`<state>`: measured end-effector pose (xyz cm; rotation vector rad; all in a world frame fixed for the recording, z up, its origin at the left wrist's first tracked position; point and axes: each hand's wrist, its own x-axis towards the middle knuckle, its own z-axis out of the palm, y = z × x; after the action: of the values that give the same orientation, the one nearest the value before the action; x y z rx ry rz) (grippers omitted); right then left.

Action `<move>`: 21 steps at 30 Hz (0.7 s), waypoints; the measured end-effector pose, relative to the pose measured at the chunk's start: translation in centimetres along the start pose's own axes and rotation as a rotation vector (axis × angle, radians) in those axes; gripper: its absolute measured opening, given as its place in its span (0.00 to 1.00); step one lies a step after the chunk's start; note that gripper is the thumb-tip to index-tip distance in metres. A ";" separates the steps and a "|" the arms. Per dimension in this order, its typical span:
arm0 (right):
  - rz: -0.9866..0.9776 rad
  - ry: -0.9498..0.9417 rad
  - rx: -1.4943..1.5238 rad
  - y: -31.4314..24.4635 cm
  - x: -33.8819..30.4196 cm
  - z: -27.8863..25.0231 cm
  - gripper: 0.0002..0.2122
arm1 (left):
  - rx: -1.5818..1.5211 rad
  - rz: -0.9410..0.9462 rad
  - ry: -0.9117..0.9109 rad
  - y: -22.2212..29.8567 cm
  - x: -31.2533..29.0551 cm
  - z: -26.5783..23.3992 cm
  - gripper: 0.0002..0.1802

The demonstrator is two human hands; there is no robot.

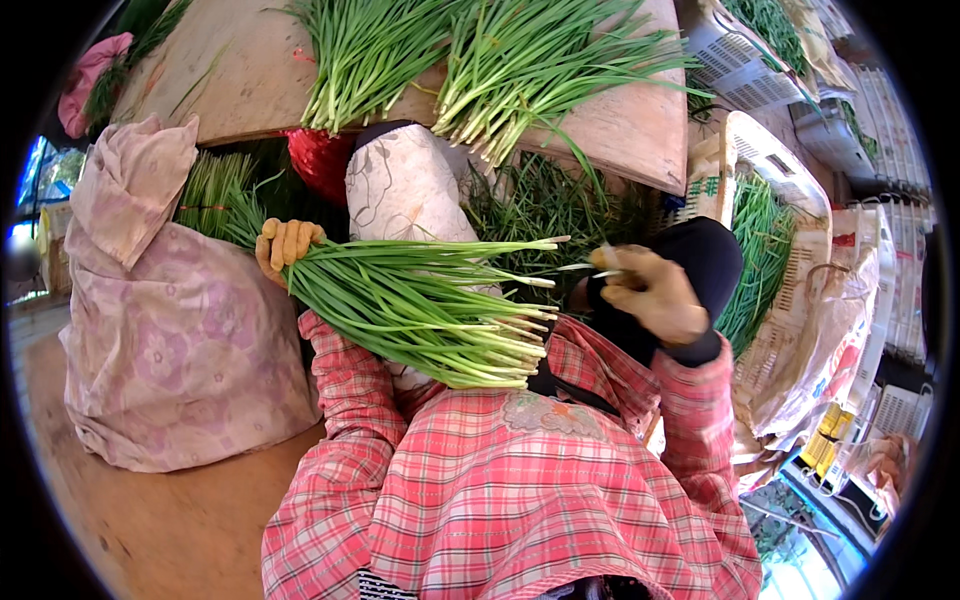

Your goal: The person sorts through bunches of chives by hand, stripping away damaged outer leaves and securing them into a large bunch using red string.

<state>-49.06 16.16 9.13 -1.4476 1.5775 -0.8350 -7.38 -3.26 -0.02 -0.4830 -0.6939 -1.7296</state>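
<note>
A loose bunch of garlic chives (420,310) lies across my lap, its pale cut stems pointing right. My left hand (287,247), in a tan glove, is closed around the leafy end. Just right of the stem ends is my right hand (655,295), also gloved and slightly blurred. Its fingers are pinched together, with a thin pale scrap (575,267) showing beside the fingertips. Whether they grip that scrap I cannot make out. One stem sticks out a little beyond the others at the top of the bunch.
Two piles of chives (545,75) rest on a wooden board (645,150) ahead. Green trimmings (550,205) heap below it. On the left, a floral cloth (190,350) covers a bulky load beside tied bundles (212,190). A white crate (805,200) of greens stands close on the right.
</note>
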 end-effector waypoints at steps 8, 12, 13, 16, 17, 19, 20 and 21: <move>0.181 -0.404 0.587 -0.7 6.3 6.7 0.13 | -0.056 0.030 0.137 -1.1 0.0 0.4 0.08; 0.159 -0.359 0.667 -2.6 6.6 8.7 0.15 | -0.045 0.060 0.209 -1.0 -0.2 1.1 0.07; 0.173 -0.325 0.672 -3.1 6.5 8.9 0.15 | -0.034 0.054 0.208 -0.9 -0.3 1.1 0.07; 0.245 -0.181 0.649 -3.2 6.0 9.4 0.13 | -0.062 0.055 0.159 -0.8 -0.3 1.0 0.08; 0.288 -0.142 0.618 -3.5 5.7 9.3 0.13 | -0.044 0.048 0.169 -1.0 -0.1 1.5 0.08; 0.308 -0.072 0.492 -3.6 5.6 9.4 0.09 | -0.008 0.034 0.190 -1.4 0.5 2.4 0.08; 0.299 -0.040 0.449 -3.3 5.5 9.4 0.08 | -0.037 0.051 0.167 -1.4 0.7 2.2 0.08; 0.289 -0.009 0.406 -3.1 5.4 9.3 0.07 | -0.019 0.050 0.170 -1.3 0.6 2.2 0.08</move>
<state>-39.39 10.96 7.04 -0.9102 1.4620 -0.9089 -8.89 -1.97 1.74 -0.3592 -0.5399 -1.7087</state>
